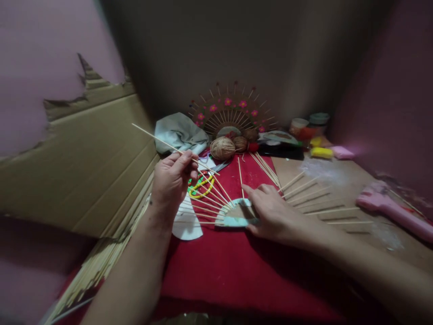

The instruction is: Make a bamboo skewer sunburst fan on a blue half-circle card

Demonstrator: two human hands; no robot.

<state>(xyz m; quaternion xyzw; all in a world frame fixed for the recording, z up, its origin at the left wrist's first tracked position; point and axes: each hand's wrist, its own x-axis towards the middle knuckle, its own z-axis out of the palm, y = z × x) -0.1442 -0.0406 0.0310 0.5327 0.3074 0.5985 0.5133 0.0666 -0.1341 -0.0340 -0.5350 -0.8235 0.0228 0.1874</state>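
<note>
My left hand (174, 176) pinches a thin wooden stick (152, 135) that slants down to the right in the air. A half-round cardboard base (238, 213) with a pale rim lies on the red cloth (216, 266). Thin sticks fan out from it to the left and right, and one stick (240, 176) stands out from its top. My right hand (270, 207) rests over the right part of the base, fingers apart, its index fingertip near that upper stick. The palm and forearm hide part of the right-hand sticks.
Yellow-handled scissors (202, 187) and white paper (187, 221) lie left of the base. Behind are twine balls (222, 148), a grey cloth (182, 131) and a flowered stick fan (228, 106). A pink glue gun (389, 207) is at right, cardboard (98, 167) at left.
</note>
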